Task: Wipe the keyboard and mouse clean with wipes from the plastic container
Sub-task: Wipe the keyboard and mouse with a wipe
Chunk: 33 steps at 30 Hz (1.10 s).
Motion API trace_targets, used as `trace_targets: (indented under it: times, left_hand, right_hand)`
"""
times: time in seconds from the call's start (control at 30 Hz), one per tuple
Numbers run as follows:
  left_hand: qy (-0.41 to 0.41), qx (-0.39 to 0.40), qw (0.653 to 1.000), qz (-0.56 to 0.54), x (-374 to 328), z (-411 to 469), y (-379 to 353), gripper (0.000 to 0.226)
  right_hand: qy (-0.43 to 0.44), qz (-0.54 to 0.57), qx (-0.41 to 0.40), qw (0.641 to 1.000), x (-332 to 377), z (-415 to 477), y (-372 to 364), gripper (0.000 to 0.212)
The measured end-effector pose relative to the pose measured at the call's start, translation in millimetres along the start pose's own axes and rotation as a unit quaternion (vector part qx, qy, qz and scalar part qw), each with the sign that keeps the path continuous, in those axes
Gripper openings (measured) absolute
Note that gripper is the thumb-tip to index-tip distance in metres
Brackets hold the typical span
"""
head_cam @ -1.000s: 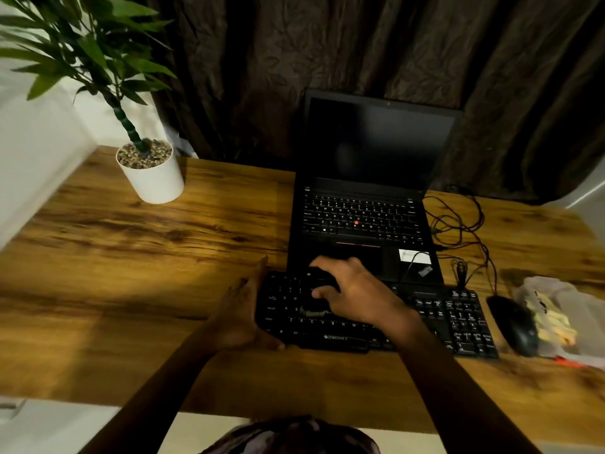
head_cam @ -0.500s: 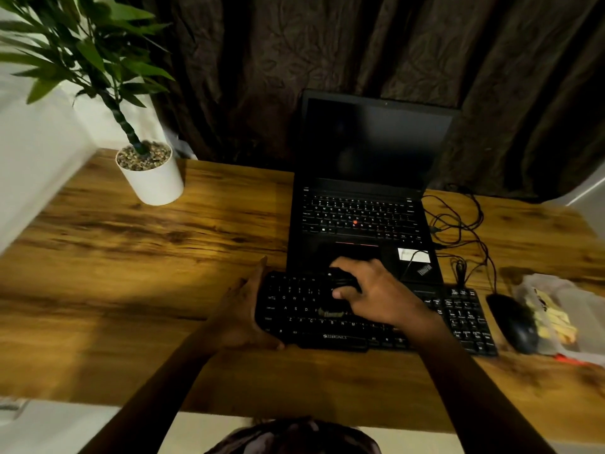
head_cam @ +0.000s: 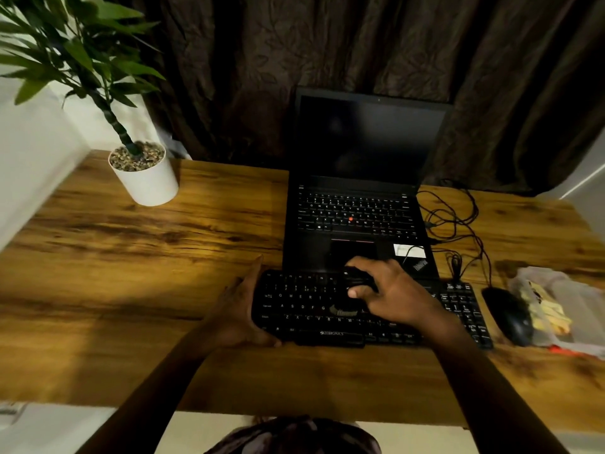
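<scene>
Head view: against the frame half a second back, the right hand [head_cam: 393, 296] has slid a little to the right along the keyboard [head_cam: 294, 299], its fingertips now under the laptop's touchpad rather than left of it. The left hand [head_cam: 242, 309] has stayed at the keyboard's left end, and everything else on the worktop [head_cam: 131, 257] lies as it did.

The worktop is dark-grained brown wood and fills the middle of the frame. A white pot [head_cam: 147, 181] of pebbles with a green leafy plant stands at the upper left, beside a white wall [head_cam: 32, 158]. A dark brown patterned curtain [head_cam: 327, 44] hangs across the top. An open black laptop [head_cam: 360, 142], screen dark, sits at centre, with loose black cables [head_cam: 458, 221] coiled to its right.

The black keyboard lies across the lower centre, its far edge touching the laptop's front edge. The left hand lies flat against its left end, fingers straight and thumb along the near edge: a released grip, bracing only. The right hand's grip is clenched on a dark wad [head_cam: 358, 280] pressed onto the middle keys; what the wad is made of cannot be told. The black mouse [head_cam: 507, 317] rests just right of the keyboard, touching the translucent plastic container [head_cam: 582, 299] at the right edge, whose contents look yellowish and blurred.
</scene>
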<state>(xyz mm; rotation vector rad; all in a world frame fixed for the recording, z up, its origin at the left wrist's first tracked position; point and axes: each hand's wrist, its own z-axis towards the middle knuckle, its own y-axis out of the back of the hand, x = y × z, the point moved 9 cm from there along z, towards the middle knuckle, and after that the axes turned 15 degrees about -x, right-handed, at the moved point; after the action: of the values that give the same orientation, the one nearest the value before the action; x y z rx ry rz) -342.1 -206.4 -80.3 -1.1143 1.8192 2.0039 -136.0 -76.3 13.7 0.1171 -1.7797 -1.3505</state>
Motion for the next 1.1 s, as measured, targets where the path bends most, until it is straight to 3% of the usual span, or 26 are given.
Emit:
trace_targets:
  times: [1.1]
  left_hand:
    - [-0.025, -0.019, 0.999, -0.007, -8.1, 1.3, 2.6, 0.154]
  right_hand:
    - [-0.081, -0.055, -0.023, 0.995, -48.0, -26.3, 41.9, 0.053]
